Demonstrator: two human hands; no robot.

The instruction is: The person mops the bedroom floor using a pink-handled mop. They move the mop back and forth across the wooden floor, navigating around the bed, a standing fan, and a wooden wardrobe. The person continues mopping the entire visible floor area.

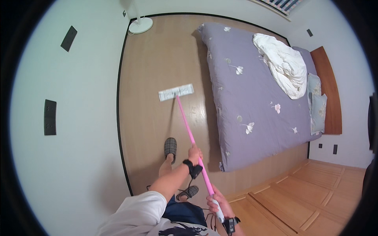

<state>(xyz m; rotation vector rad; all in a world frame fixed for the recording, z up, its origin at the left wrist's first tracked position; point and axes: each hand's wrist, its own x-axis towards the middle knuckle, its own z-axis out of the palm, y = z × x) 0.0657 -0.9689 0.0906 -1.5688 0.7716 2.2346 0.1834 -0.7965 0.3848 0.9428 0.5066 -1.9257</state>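
Observation:
A flat mop (186, 122) with a pink pole and a white rectangular head slants away from me, its head resting on the wooden floor. Partway down the pole, my left hand (194, 154) is closed around the pink shaft. My right hand (219, 200) grips the pole nearer its top, by the pale grey handle end. Both wrists wear black straps with small devices. The mop head lies between the left wall and the bed, a little short of the bed's side.
A bed (260, 102) with a purple flowered sheet fills the right, bearing a crumpled white quilt (285, 65) and pillows (318, 114). A white round stand base (140, 25) stands at the far left corner. Wooden cabinet doors (291, 200) are at lower right. My slippered feet (170, 146) are below.

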